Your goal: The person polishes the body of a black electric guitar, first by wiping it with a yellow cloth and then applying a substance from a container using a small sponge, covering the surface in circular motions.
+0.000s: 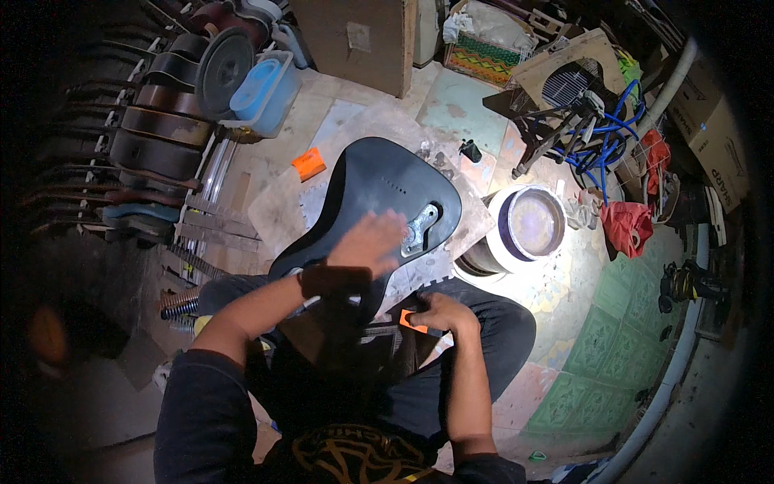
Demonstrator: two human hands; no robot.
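Observation:
A black electric guitar body (375, 173) lies tilted across my lap and the sheet in front of me, with a row of small holes and a routed cavity (421, 228) on its face. My left hand (369, 244) rests flat over the middle of the body; its fingers are stretched out and somewhat blurred. A dark band circles that wrist. Near my right thigh, my right hand (445, 311) pinches a piece of orange sandpaper (414, 321) beside the body's lower edge. Another orange sandpaper piece (308, 164) lies on the floor left of the body.
To the right stands a round bucket (535, 223) with cloudy liquid. A small black container (470, 151) sits beyond the body. Several guitars (161, 127) hang in a rack at left, beside a blue plastic tub (278, 101). Blue hose (601, 153) tangles at the far right.

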